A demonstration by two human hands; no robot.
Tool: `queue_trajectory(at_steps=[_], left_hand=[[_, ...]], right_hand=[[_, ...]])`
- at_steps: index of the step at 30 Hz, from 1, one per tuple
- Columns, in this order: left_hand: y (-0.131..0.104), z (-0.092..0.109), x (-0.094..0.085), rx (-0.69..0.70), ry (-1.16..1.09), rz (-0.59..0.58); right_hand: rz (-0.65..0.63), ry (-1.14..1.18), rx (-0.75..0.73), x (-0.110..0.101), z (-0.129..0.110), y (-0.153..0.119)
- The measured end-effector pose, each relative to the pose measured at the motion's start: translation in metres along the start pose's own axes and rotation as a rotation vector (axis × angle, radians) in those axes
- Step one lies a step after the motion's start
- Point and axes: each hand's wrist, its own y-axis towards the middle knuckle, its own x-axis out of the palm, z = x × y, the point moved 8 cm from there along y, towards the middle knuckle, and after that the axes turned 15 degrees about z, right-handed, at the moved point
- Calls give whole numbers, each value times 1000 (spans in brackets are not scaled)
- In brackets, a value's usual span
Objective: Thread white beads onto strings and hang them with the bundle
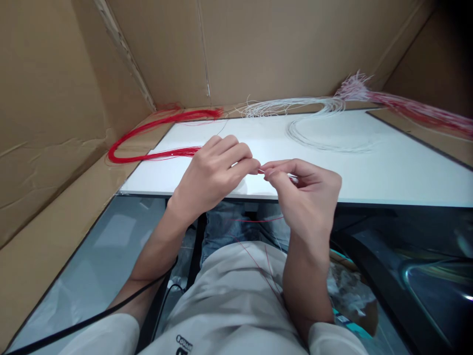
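Observation:
Above the near edge of the white tabletop (354, 177), my left hand (218, 170) and my right hand (305, 190) meet fingertip to fingertip. Both are closed in a pinch on thin red and white thread (261, 171), a short bit of which shows between them. Whether it is knotted or twisted there is too small to tell. A loose red thread (258, 221) hangs below my hands, and more strands trail over the shirt. Just behind my left hand lies a looped bundle of red thread (127, 157), its end partly hidden by that hand.
A bundle of white thread (295, 103) curves along the back of the tabletop. At the back right lies a red and white bundle (414, 106) with frayed white ends. Cardboard walls (258, 49) enclose the back and sides. A black cable (99, 315) crosses near my left arm.

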Motion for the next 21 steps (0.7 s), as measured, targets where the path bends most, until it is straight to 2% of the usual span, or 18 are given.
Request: queue_trajectory(at_steps=[10, 21], left_hand=[[-1, -5, -2, -61, -123, 71], [0, -3, -2, -32, -70, 87]], right_hand=[[-41, 7, 0, -1, -3, 0], [-9, 3, -3, -3, -3, -2]])
